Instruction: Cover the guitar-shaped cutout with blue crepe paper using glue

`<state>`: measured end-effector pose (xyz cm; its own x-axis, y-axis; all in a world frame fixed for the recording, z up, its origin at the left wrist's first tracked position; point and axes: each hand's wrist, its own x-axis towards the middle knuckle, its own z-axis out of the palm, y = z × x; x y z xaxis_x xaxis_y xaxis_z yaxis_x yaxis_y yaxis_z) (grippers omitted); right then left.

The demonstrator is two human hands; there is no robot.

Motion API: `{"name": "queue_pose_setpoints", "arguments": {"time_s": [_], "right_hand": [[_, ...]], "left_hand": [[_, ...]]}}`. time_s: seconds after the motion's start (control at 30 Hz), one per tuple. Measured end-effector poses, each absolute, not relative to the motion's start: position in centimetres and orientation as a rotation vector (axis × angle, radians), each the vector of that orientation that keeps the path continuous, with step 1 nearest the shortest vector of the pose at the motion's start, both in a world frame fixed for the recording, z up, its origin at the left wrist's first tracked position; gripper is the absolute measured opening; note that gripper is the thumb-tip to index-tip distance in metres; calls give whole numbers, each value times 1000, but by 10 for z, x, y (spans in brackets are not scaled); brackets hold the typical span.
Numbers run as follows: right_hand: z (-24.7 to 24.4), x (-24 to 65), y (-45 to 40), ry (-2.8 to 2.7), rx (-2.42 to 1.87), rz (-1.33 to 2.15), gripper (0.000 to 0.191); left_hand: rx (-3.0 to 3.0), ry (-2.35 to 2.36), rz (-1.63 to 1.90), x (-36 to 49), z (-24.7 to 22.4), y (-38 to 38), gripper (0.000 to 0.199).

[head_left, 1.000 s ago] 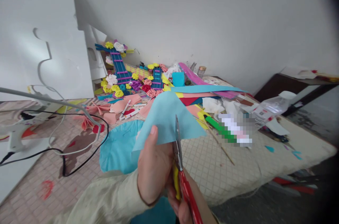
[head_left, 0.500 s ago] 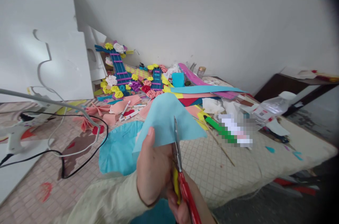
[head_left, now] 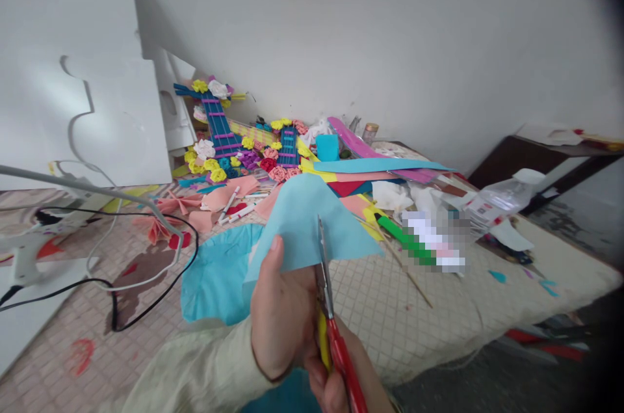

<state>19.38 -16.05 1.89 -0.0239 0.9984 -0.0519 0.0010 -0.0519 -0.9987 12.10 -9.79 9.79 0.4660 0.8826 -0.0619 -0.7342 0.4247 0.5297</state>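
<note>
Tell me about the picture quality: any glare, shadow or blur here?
In the head view, pale glare lies on the white board, and a soft shadow falls beside it on the wall; also in the head view, the upper right corner goes dark, blocky pixels partly cover the green object, and the scissors look fairly clear.

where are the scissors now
The scissors are in the right hand, low and just right of centre in the head view, one blade in front of the light blue sheet.

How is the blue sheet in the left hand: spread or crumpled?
Spread: above the left hand, the sheet shows a broad, smooth face without crumples.
</note>
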Motion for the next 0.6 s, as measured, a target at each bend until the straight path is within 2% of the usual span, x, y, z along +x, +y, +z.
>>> {"name": "queue_pose_setpoints", "arguments": {"time_s": [0.2, 0.6], "right_hand": [[28, 191, -170, -1232, -1195, 1295, 67], [42, 187, -168, -1237, -1197, 1271, 75]], "left_hand": [[463, 338, 1061, 123, 99, -98, 45], [479, 371, 1113, 124, 100, -96, 43]]}}
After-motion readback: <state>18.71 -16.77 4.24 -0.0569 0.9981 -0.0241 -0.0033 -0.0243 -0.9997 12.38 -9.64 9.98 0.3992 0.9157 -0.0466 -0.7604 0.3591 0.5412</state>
